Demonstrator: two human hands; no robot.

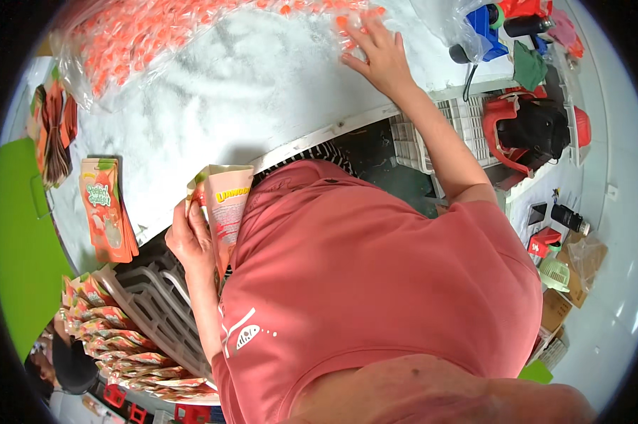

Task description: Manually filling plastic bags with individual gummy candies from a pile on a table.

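Observation:
My left hand (189,237) is closed around an orange and kraft-coloured snack pouch (227,208), held upright between the table edge and my body. The pouch's top looks spread apart; its inside is hidden from here. Across the white table (262,78), my right hand (382,60) reaches to the far side with fingers and thumb apart. Its fingertips are over a few small clear packets with orange-red contents (346,25). To their left, a large heap of the same packets (131,42) spreads along the far edge.
A stack of flat pouches (107,212) lies at the table's left corner, with bundled pouches (54,131) beyond. Filled pouches (131,346) stand in rows by a grey plastic crate (160,297). A white basket (460,131) sits under the table's right side. Another person (68,364) appears lower left.

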